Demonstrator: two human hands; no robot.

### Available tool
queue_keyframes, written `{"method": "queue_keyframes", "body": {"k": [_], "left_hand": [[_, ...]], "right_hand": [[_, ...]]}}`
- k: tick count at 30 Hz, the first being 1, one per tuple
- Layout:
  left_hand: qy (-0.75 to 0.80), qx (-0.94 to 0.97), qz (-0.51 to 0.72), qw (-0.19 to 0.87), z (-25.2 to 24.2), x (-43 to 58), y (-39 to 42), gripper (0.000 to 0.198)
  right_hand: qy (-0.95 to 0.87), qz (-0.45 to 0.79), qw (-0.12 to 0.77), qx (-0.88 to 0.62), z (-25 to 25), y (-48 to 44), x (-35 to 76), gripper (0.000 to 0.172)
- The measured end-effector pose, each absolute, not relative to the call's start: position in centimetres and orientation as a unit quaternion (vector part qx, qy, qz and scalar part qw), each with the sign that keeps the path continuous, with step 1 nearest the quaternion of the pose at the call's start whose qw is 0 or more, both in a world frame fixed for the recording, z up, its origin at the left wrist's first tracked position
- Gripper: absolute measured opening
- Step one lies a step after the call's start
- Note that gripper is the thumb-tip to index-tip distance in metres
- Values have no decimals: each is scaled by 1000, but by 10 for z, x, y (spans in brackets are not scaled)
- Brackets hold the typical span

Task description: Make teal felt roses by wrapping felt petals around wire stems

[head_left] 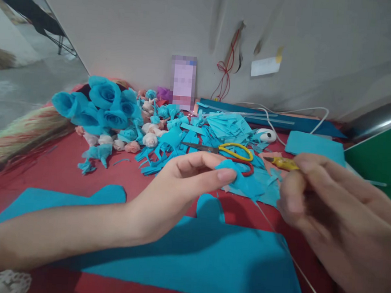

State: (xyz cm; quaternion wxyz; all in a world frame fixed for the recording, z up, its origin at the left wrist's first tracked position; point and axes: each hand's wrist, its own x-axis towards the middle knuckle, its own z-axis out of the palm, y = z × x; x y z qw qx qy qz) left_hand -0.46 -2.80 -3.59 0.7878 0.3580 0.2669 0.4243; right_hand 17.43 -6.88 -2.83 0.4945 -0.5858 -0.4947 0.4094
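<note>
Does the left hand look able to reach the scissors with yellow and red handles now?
Probably yes: the scissors lie just beyond the left hand, yellow loop largely exposed. But that hand pinches a small blue piece, which partly hides the red loop and might need putting down.

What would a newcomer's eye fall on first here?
Probably the big blue flowers bunched at the back left of the red table. Next, at the centre, the left hand pinching a blue piece, with the right hand at the right holding a small yellow tool.
</note>
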Motion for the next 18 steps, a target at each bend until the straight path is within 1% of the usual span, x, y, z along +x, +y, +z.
{"method": "queue_keyframes", "body": {"k": [1,2,3,4,5,6,7,8,9,11,14,18], "left_hand": [[268,360,425,786,-36,-5,-28,15],[269,363,426,784,-36,-5,-28,15],[271,368,427,780,-36,-5,-27,15],[274,372,428,777,-36,-6,-27,16],[277,377,429,773,-36,-6,-27,16],[281,382,429,769,-37,-6,-27,16],[285,387,430,764,-38,-6,-27,16],[285,392,434,760,-38,-6,-27,15],[284,398,437,755,-39,-6,-27,14],[282,416,446,741,-40,-6,-26,13],[281,457,457,709,-41,-5,-24,13],[292,532,474,638,-42,-6,-24,15]], "right_hand": [[-527,326,490,-613,-29,-66,176,30],[-562,218,475,-641,-30,-64,177,31],[-590,111,453,-660,-30,-62,178,28],[-612,29,426,-665,-30,-61,179,22],[-632,-15,405,-661,-30,-61,179,13],[-647,-21,393,-653,-29,-62,179,8],[-664,-9,384,-642,-28,-64,178,13],[-685,-2,374,-625,-27,-66,176,13],[-706,-6,366,-606,-26,-70,173,11],[-741,-36,361,-565,-26,-77,168,9],[-754,-109,382,-524,-30,-87,159,6],[-735,-152,392,-532,-36,-93,152,15]]}}
